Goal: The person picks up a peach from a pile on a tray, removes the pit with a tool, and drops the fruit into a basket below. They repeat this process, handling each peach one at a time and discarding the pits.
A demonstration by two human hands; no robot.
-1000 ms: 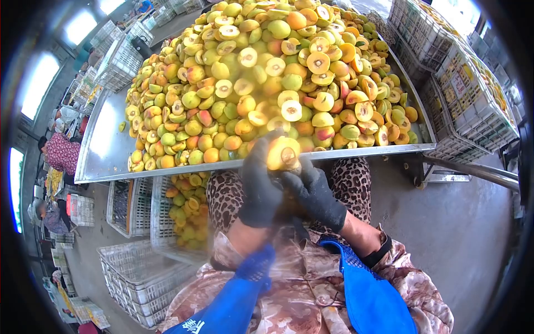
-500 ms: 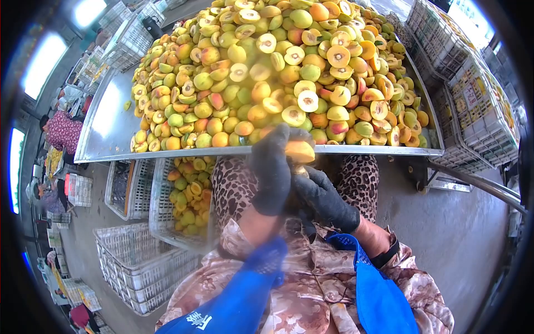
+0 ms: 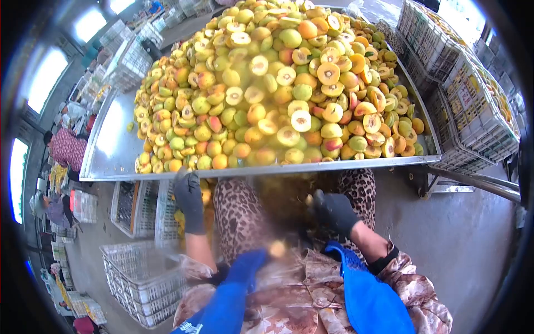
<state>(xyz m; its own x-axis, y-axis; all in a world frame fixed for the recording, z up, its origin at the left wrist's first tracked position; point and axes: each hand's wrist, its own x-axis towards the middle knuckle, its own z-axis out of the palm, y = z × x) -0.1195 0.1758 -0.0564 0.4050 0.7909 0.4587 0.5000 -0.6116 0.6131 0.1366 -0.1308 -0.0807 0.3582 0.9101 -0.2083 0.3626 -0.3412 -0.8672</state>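
Note:
My left hand (image 3: pixel 190 201), in a dark glove, is over the crate of fruit below the table's front edge. Its fingers stretch toward the edge and I see no fruit in them. My right hand (image 3: pixel 335 212), also gloved, is closed above my right thigh. A small pale tip (image 3: pixel 309 199) pokes out of it, too blurred to name. Before me a large heap of halved peaches (image 3: pixel 253 114), many with the stone showing, covers the metal table (image 3: pixel 261 170). Between my arms hangs a blurred orange spot (image 3: pixel 276 249) that I cannot make out.
Beneath the table's left part stands a plastic crate (image 3: pixel 166 211) with yellow fruit inside. Stacked white crates (image 3: pixel 143 284) are on the floor at left. Filled crates (image 3: pixel 461 94) rise at the right, beside a metal rail (image 3: pixel 481 182). A person (image 3: pixel 68 147) works far left.
My hands have parted. The left moved left and down to the crate, and the peach piece formerly between my hands is gone from there. The right moved slightly right and down. The view has tilted.

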